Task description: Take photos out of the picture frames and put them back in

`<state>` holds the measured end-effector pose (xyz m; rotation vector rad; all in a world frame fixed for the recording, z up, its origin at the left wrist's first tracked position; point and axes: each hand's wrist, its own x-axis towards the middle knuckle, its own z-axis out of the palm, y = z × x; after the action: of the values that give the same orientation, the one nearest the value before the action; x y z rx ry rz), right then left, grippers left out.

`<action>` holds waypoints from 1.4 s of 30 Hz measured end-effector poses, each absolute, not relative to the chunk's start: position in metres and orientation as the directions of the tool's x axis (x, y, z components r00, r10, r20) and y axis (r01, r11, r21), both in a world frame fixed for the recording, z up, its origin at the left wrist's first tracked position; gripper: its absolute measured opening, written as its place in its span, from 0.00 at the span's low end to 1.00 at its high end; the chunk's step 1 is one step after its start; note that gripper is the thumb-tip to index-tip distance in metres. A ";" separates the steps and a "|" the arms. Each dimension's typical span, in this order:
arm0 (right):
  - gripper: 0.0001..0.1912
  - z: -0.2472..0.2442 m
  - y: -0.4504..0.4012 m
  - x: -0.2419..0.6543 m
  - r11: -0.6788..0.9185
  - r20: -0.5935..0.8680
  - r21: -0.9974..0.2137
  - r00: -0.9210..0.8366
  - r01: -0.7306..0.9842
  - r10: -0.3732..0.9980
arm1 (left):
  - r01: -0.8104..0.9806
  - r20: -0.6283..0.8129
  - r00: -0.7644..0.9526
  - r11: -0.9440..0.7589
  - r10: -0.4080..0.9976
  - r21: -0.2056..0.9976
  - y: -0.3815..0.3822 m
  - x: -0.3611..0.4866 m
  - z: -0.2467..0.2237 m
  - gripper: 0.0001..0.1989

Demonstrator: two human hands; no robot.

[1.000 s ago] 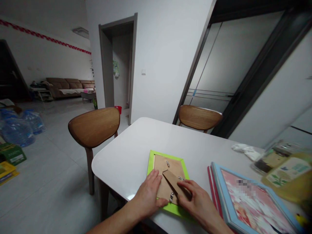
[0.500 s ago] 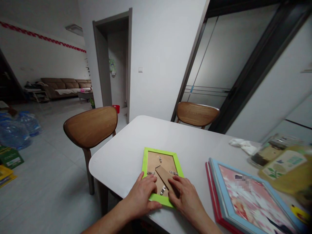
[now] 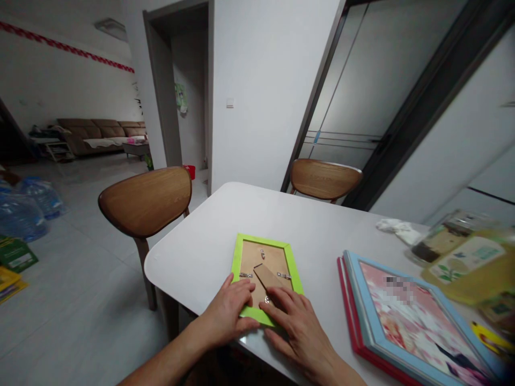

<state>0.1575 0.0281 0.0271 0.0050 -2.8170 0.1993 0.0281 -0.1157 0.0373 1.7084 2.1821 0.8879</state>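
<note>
Left hand (image 3: 229,310): fingers half-curled over the green frame's (image 3: 277,258) near-left corner, grip unclear.
Green frame: back up, bench (image 3: 193,262) beneath it.
Right hand (image 3: 295,324): loosely open, fingers bent over the green frame's stand (image 3: 269,275), thumb apart.

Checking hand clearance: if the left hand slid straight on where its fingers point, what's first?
Likely the flat brown stand leg on the back of the lime-green rectangular frame; the right hand lies close to that line, depth unclear.
</note>
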 end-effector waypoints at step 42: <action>0.13 0.024 0.074 0.118 0.904 0.379 -0.283 -0.828 0.321 0.413 | 0.812 0.212 -0.300 0.132 0.930 0.568 -0.117 0.026 0.029 0.13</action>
<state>0.1177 0.0745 0.0239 -0.5341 -2.6284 0.2875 0.0265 -0.1171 0.0293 1.7289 2.2098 0.9032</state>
